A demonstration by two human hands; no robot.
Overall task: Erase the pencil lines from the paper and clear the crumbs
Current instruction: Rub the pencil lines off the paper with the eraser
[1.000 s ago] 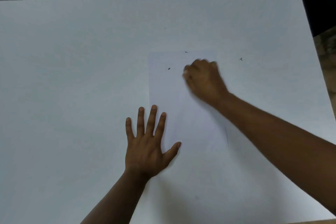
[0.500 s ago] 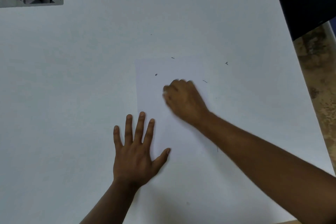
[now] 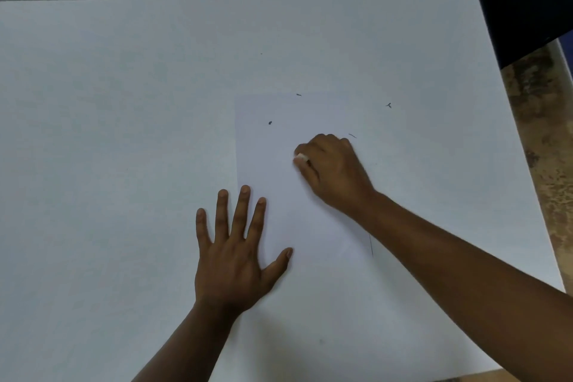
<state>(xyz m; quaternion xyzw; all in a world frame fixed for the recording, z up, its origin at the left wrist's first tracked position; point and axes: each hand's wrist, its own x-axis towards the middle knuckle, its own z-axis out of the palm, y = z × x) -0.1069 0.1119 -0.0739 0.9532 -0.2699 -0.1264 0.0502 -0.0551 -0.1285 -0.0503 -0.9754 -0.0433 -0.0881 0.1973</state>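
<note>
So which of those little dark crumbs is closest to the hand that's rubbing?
The thin curved crumb, just beyond the right hand's knuckles. The other three lie clearly farther away.

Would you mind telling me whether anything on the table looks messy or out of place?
Only small dark crumbs: two on the paper at and, two on the table beyond its right edge. Nothing looks damaged.

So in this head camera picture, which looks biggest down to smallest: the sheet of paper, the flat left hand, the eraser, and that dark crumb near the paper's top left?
1. Paper, by far the largest.
2. Left hand, spread flat on the paper's lower left edge.
3. Eraser, though the right hand hides most of it.
4. Crumb, a tiny speck.
</note>
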